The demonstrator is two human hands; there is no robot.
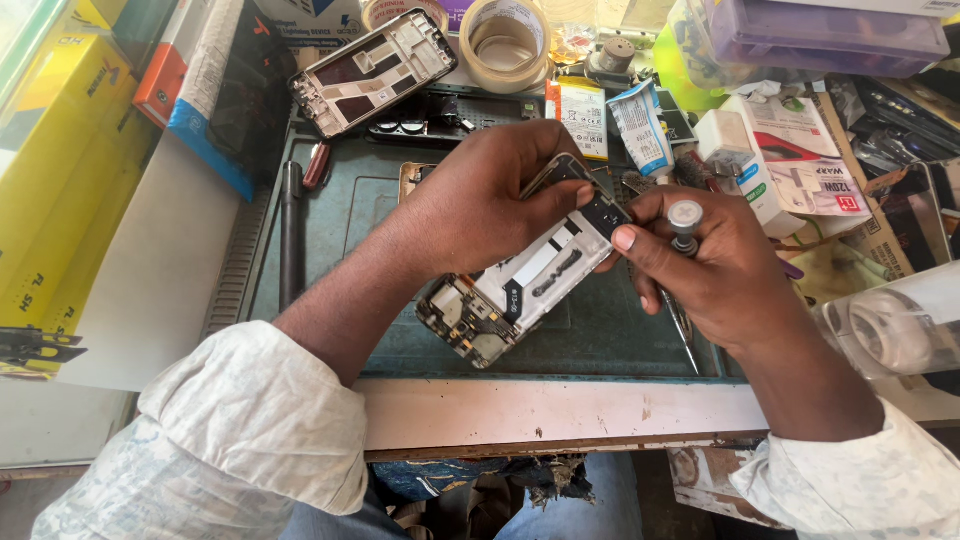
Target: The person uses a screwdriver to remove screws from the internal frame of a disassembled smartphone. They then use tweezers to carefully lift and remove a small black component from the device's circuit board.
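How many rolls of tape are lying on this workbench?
2. A beige tape roll lies flat at the top centre beside the bare phone frame; a second roll is cut off by the top edge. Clutter may hide others.

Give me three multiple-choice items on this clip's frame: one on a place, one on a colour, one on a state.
1. Where does the tape roll lie?
A. at the far edge of the bench
B. in the person's lap
C. under the opened phone

2. What colour is the work mat?
A. red
B. dark green
C. white

3. What state is the phone in?
A. sealed in a box
B. back off, circuit board showing
C. screen lit

Answers:
1 A, it sits beyond the mat, beside a bare phone frame.
2 B, its bare part is dark green.
3 B, the left hand holds it open while the right hand grips a screwdriver.
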